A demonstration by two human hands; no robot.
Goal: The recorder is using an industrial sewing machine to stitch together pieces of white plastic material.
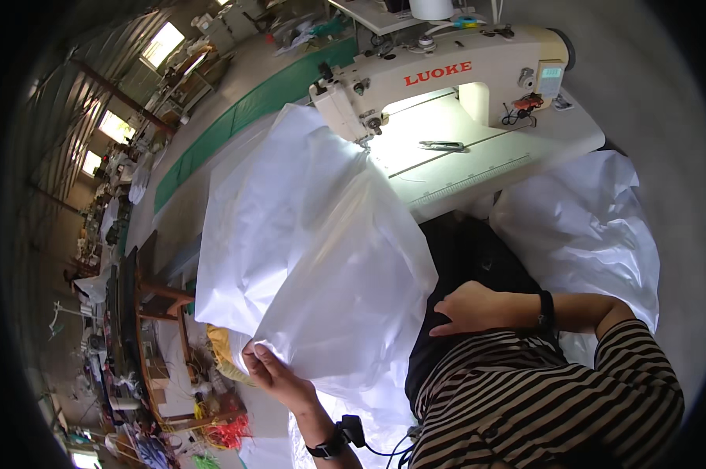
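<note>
Left hand (pixel 286 384) down at the lower left, its grip closed to a pinch, thumb and fingers on the lower edge of a broad sheet of shiny, translucent white plastic film (pixel 329 258)! And look how that sheet spreads: up from the pinch in long soft creases, right to the needle end of a cream-coloured industrial sewing machine (pixel 447 74), its upper part lit brightly there. Over to the right hand (pixel 470 307), set over the dark trousers (pixel 478 254) and well apart from the needle; fingers curled under, palm hidden, so how far that grip is closed, or whether it has hold of anything, I cannot tell. On the pale, flat surface (pixel 552 141), small silver metal snips (pixel 442 146) lie beneath the machine's arm, and beyond its right end bulges more crumpled white film (pixel 580 227).
</note>
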